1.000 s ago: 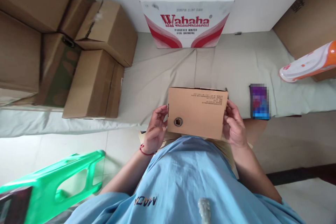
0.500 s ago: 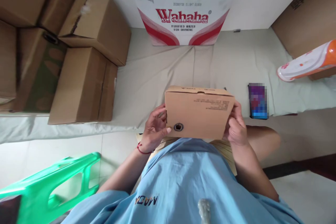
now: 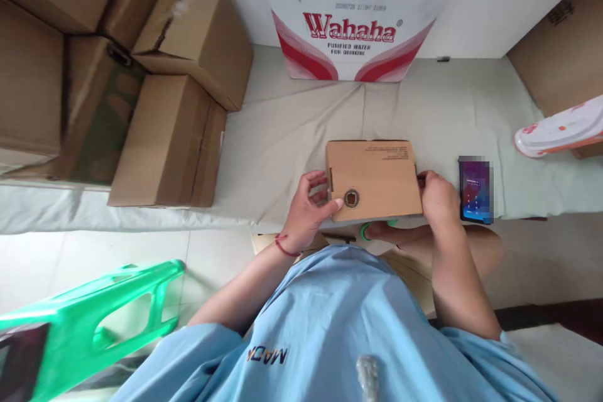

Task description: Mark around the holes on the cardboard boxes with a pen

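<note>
Soft, diffuse light — faint shadows; sheen on green stool (image 3: 75, 326); wide-angle stretch at the edges

The box (image 3: 377, 181) is small, brown cardboard, its visible lid or panel shut flat. Lines of small dark print sit near its far right corner, a dark-ringed round hole near its near left corner. Broad face up, slightly skewed, it lies at the cloth's (image 3: 276, 160) front edge.

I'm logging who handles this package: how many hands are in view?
2: the left hand at the left end of the small cardboard box, thumb beside its round hole; the right hand at the box's right end. No other hand shows.
</note>
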`<action>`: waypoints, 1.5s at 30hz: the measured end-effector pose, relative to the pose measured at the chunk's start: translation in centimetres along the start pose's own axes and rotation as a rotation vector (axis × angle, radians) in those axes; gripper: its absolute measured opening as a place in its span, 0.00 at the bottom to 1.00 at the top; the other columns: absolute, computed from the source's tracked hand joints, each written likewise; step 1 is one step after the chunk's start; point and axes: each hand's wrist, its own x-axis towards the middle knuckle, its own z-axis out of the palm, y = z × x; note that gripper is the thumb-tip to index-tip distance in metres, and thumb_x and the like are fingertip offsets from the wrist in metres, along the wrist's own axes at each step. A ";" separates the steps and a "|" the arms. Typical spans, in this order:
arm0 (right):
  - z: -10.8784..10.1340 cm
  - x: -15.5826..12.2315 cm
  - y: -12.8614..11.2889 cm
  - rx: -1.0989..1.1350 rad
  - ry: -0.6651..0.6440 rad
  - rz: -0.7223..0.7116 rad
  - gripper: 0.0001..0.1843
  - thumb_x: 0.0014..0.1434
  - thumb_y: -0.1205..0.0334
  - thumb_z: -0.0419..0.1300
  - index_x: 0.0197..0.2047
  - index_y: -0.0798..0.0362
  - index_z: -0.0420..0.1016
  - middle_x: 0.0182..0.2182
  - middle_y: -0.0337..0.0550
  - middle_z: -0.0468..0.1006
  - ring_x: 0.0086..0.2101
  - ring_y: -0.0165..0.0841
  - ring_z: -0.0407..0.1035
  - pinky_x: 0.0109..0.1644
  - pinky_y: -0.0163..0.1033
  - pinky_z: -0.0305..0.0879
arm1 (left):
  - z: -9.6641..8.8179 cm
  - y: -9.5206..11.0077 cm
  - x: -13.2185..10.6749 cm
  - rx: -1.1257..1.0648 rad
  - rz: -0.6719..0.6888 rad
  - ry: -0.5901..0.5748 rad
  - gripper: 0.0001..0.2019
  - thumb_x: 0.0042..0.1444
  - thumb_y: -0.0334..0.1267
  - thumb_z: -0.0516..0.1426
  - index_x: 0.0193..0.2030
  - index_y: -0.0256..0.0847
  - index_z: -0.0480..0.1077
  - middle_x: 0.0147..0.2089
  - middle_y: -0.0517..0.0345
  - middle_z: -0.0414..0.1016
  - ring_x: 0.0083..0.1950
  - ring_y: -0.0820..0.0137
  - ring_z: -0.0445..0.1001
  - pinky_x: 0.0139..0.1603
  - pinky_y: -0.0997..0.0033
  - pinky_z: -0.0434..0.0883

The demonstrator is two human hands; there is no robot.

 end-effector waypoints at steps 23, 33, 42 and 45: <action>-0.1 0.4 3.1 0.301 0.181 0.155 0.31 0.59 0.62 0.64 0.65 0.58 0.75 0.38 0.54 0.86 0.42 0.51 0.81 0.50 0.50 0.73 | -1.6 -4.1 0.1 0.726 0.800 -0.167 0.28 0.68 0.48 0.66 0.72 0.51 0.67 0.76 0.38 0.62 0.80 0.44 0.63 0.74 0.36 0.71; -5.8 -4.5 -0.1 1.473 0.237 -0.170 0.35 0.64 0.50 0.71 0.73 0.37 0.72 0.30 0.41 0.85 0.14 0.26 0.53 0.18 0.37 0.40 | -1.8 -5.3 1.8 0.690 0.746 -0.199 0.29 0.66 0.57 0.66 0.70 0.49 0.74 0.69 0.39 0.67 0.69 0.49 0.73 0.71 0.41 0.75; -3.4 -3.2 -6.9 1.687 -0.301 -0.272 0.18 0.60 0.47 0.73 0.50 0.44 0.86 0.25 0.34 0.82 0.14 0.22 0.48 0.17 0.31 0.45 | -1.8 -5.5 1.4 0.747 0.830 -0.211 0.31 0.69 0.51 0.64 0.76 0.50 0.67 0.67 0.39 0.68 0.68 0.50 0.74 0.67 0.46 0.76; -2.4 -3.0 -7.4 1.804 -0.454 -0.232 0.18 0.61 0.51 0.69 0.53 0.46 0.85 0.29 0.37 0.85 0.16 0.22 0.51 0.17 0.31 0.49 | -1.8 -5.8 1.4 0.762 0.878 -0.192 0.32 0.69 0.49 0.64 0.77 0.49 0.66 0.67 0.38 0.68 0.67 0.50 0.75 0.67 0.46 0.77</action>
